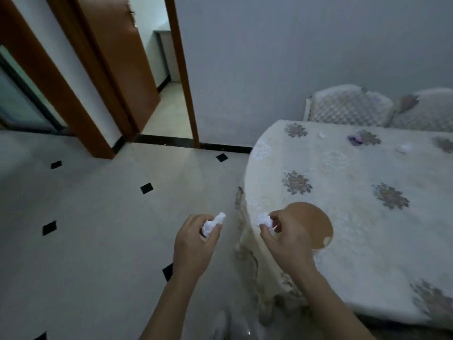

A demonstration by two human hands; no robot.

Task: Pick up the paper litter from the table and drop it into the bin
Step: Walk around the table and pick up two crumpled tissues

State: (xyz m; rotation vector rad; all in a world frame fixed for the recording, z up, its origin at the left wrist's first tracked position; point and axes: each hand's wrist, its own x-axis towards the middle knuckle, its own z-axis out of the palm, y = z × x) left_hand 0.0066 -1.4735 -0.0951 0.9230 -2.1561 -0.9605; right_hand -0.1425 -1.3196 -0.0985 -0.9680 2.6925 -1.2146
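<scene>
You have a crumpled white paper wad (212,223) pinched in your left hand (196,241), thumb and curled fingers closed round its lower part so that only the upper twist sticks out; how much paper sits inside the grip is hidden. That hand is out over the tiled floor (98,217), just left of the table's edge. Your right hand (285,239) holds a second wad (264,220), also white, between curled fingertips and thumb, at the rounded near corner of the table (355,241). Both hands are seen from the back, so neither palm shows. Behind the right hand a round brown patch (311,222) lies on the flowered tablecloth (343,173). The hand covers its left side, and you cannot tell whether it is a plate or something else. More litter lies well apart at the far end of the table: a small white scrap (321,134), a purple scrap (355,139) half lost against a printed flower, and a blurred pale scrap (404,148) further right. Beyond the table stand two patterned chair backs (348,104); the right one is cut off by the frame, as is the table itself. Between your forearms at the bottom edge a pale glossy shape (232,325) is cropped and too blurred to name. Far left, a brown door (117,57) stands open.
</scene>
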